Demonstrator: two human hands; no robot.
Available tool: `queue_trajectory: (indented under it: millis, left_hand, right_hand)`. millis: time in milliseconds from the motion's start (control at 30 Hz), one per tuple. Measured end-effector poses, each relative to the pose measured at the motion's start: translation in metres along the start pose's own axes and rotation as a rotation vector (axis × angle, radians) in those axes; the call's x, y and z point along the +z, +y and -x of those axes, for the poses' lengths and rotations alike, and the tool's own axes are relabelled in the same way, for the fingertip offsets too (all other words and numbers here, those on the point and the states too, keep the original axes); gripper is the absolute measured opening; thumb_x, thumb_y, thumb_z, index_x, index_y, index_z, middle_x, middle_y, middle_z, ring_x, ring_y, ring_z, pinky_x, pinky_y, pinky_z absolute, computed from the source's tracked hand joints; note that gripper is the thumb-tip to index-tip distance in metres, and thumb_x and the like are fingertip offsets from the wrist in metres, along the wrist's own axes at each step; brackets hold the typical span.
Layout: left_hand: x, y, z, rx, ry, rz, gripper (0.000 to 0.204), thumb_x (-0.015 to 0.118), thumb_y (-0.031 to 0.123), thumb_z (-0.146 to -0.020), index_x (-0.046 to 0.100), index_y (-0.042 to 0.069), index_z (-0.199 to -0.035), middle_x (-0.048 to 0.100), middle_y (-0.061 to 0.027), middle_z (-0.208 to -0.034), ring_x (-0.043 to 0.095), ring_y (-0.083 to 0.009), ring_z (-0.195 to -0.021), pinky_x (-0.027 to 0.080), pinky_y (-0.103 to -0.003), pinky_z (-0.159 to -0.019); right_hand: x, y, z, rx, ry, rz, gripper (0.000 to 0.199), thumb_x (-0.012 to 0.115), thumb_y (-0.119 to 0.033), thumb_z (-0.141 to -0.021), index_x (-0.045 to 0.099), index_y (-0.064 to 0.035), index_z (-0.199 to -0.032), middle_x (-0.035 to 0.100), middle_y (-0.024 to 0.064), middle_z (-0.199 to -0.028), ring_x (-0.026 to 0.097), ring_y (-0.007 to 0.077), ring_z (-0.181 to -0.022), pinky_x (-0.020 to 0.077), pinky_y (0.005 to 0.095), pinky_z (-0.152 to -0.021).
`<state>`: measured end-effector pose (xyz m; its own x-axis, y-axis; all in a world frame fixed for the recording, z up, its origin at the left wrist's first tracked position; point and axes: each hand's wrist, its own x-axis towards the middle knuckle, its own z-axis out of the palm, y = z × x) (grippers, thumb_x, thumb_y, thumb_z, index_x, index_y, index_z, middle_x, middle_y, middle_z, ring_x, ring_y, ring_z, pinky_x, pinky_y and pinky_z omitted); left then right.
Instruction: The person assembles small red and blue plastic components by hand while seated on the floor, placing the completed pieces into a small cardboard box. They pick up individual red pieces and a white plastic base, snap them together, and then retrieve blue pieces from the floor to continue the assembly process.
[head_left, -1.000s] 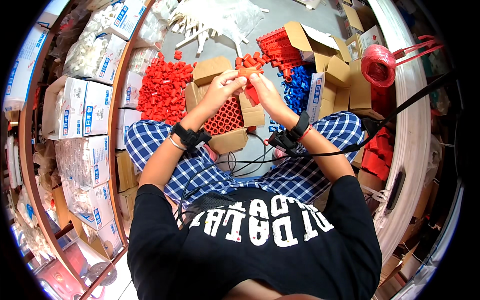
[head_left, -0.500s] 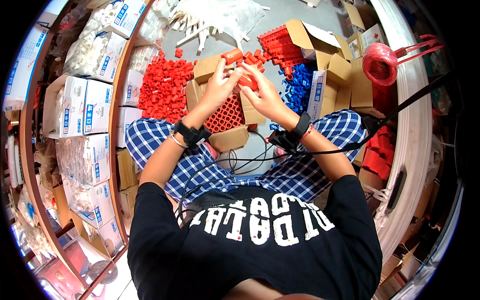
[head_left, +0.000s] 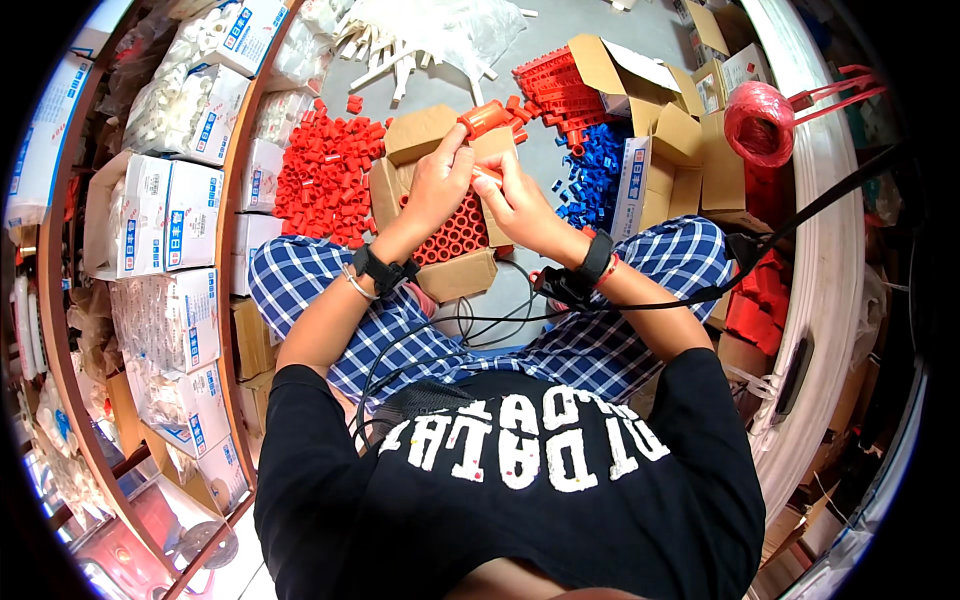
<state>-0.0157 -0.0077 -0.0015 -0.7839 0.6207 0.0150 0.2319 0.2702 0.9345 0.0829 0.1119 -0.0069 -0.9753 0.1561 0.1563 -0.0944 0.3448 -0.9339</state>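
Observation:
My left hand [head_left: 440, 185] is closed round an orange-red cylinder [head_left: 485, 118], which sticks out beyond its fingers over the far side of an open cardboard box [head_left: 418, 133]. Close beside it, my right hand [head_left: 520, 200] has its thumb and fingers pinched together near the left fingertips. A bit of red shows between the two hands, too small to name. Below them, the box holds red tubular pipe fittings [head_left: 452, 235], standing on end in tight rows. The hands hide part of these rows.
Loose red fittings [head_left: 325, 180] are heaped left of the box. Blue fittings [head_left: 597, 165] and red ones in rows [head_left: 555, 90] lie to the right, beside open cartons [head_left: 675, 165]. White pipes [head_left: 400, 70] lie beyond. Black cables [head_left: 500, 320] cross near my knees.
The orange-red cylinder has shifted slightly right, and more of it shows. The red piece at my right fingers is now mostly out of sight, and that hand has drawn in, fingers pinched.

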Motion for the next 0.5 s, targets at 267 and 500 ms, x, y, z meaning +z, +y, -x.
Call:
queue_trajectory:
  millis: [267,500]
  left_hand:
    - [-0.003,-0.006,-0.007,-0.012,0.038,0.066,0.041,0.047,0.025,-0.091,0.045,-0.001,-0.123,0.062,-0.0154,-0.077,0.061,-0.0208,-0.069,0.046,-0.032,-0.064]
    - [-0.007,-0.001,-0.004,0.194,0.002,0.011,0.04,0.053,0.025,-0.089,0.045,0.0,-0.119,0.06,-0.011,-0.08,0.058,-0.0155,-0.069,0.047,-0.029,-0.064]
  right_hand:
    - [0.001,-0.002,-0.004,0.064,0.015,-0.195,0.027,0.049,-0.023,-0.095,0.043,0.0006,-0.107,0.058,0.0152,-0.099,0.06,0.0215,-0.093,0.0466,0.0324,-0.08]
    - [-0.007,-0.001,-0.008,0.232,0.074,-0.289,0.026,0.044,-0.027,-0.097,0.046,-0.0018,-0.101,0.054,0.0046,-0.084,0.052,0.0103,-0.077,0.0443,0.0261,-0.068]
